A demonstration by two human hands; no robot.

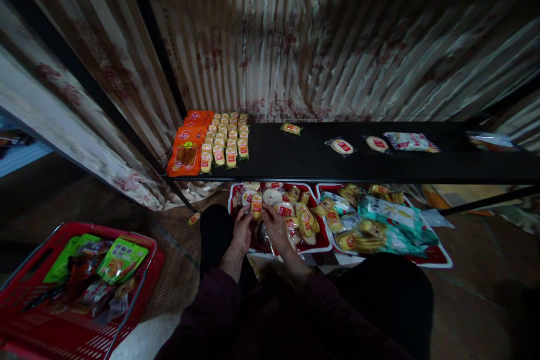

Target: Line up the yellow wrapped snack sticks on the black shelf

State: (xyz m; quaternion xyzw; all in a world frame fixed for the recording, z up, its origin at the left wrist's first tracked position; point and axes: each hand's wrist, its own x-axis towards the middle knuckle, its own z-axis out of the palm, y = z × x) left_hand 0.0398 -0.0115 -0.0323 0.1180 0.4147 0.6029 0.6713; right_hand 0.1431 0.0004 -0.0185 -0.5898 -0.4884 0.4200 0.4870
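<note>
The left hand (241, 230) and right hand (275, 228) jointly hold one small yellow snack packet (256, 206), fingertips narrowed on its opposite sides. The packet is positioned above the left part of the left red tray (324, 237), which is located below the front edge of the black shelf (287, 160). Similar yellow packets (225, 143) stand in rows near the shelf's left end, just beside orange snack bags (185, 149) at the front left corner. A second red tray (441, 257), containing green bags (390, 214), adjoins the first tray's right edge.
</note>
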